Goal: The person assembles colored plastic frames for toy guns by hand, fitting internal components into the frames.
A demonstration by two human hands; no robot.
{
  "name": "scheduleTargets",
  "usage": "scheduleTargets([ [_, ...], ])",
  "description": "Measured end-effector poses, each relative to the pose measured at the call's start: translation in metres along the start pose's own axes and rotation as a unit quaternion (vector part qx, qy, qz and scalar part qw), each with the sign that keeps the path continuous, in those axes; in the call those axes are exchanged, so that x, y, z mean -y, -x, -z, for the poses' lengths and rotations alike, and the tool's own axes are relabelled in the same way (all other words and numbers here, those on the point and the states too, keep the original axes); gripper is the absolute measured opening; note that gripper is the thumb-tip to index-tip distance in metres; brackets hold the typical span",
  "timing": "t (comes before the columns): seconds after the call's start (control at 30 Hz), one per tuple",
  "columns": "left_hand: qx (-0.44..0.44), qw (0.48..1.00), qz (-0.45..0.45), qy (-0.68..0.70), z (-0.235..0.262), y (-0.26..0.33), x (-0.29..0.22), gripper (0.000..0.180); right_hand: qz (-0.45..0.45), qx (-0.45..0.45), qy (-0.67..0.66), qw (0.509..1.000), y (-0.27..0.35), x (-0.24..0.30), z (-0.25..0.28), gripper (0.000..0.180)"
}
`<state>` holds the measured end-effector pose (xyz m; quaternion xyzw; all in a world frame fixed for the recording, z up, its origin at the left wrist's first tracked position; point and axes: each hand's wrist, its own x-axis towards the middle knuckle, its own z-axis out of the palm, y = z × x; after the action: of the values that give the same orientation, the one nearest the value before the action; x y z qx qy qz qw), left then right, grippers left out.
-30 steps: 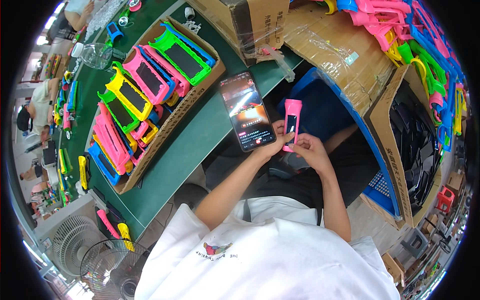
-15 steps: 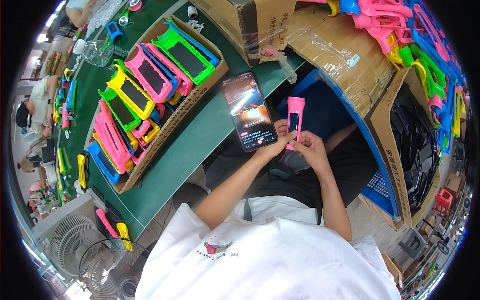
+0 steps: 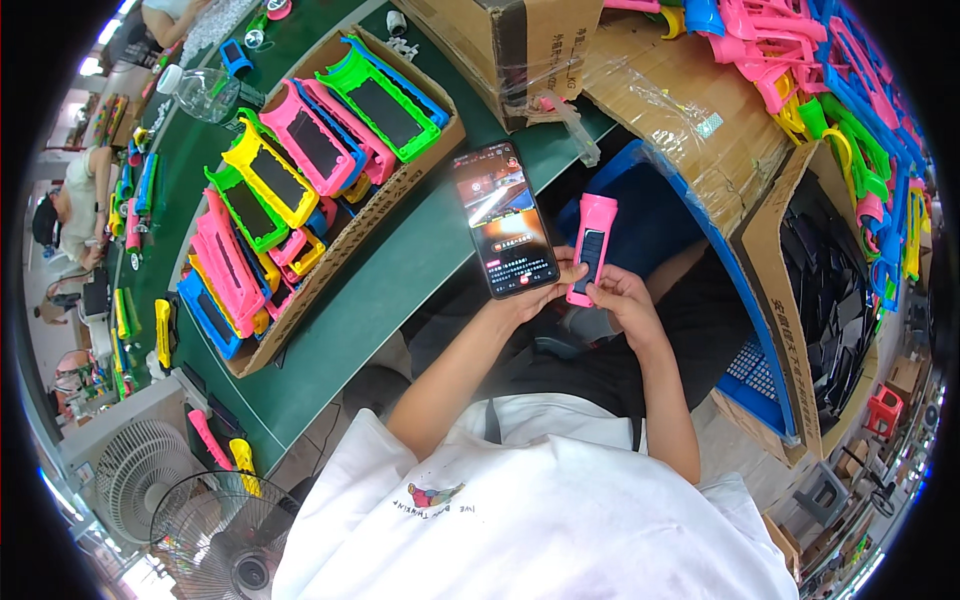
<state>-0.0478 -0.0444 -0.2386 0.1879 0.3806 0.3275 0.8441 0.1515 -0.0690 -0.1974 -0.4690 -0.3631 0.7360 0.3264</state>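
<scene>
Between my hands is a pink flashlight-shaped plastic shell (image 3: 598, 215), its wider end pointing away from me. A dark rectangular panel (image 3: 590, 250) sits in its upper face. My left hand (image 3: 548, 292) is closed on the shell's left edge, thumb near the panel. On the other side, the fingers of my right hand (image 3: 628, 305) pinch the near end. Just left of the shell, a phone (image 3: 503, 222) with a lit screen stands at the table edge, its lower end beside my left hand. What supports the phone is hidden.
A cardboard box (image 3: 350, 235) of coloured shells with dark panels rests on the green table (image 3: 335, 350). To the right, an open carton (image 3: 825, 300) holds many dark panels. Loose coloured shells (image 3: 790, 60) are heaped beyond it. Fans (image 3: 225, 545) stand at lower left.
More of the dark panel now shows, as my left thumb has shifted to its edge. My right fingers have moved slightly on the near end. The whole view has shifted a little.
</scene>
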Motion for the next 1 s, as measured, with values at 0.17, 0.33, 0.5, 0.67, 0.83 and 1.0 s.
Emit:
scheduleTargets([
  [0.17, -0.008, 0.999, -0.033, -0.029, -0.009, 0.01, -0.003, 0.035, 0.021, 0.009, 0.011, 1.0, 0.0, -0.002, -0.001, 0.017],
  [0.33, -0.084, 0.951, -0.163, -0.248, -0.037, 0.058, -0.003, 0.027, -0.014, -0.002, -0.021, 1.0, 0.003, -0.001, 0.002, 0.023],
  [0.5, -0.078, 0.862, -0.232, -0.443, -0.083, 0.163, -0.027, 0.017, 0.051, -0.069, -0.132, 0.987, -0.001, 0.013, -0.002, 0.035],
  [0.67, -0.065, 0.88, -0.268, -0.386, -0.104, 0.25, -0.065, 0.021, 0.049, -0.042, -0.118, 0.991, -0.007, 0.008, -0.003, 0.027],
  [0.83, -0.412, 0.765, -0.412, -0.274, -0.098, 0.28, -0.137, 0.032, 0.066, -0.008, -0.09, 0.994, -0.004, -0.003, 0.008, 0.026],
  [1.0, -0.503, 0.602, -0.495, -0.373, -0.047, 0.261, -0.218, 0.038, 0.082, -0.016, -0.03, 0.996, -0.003, 0.004, -0.007, 0.026],
])
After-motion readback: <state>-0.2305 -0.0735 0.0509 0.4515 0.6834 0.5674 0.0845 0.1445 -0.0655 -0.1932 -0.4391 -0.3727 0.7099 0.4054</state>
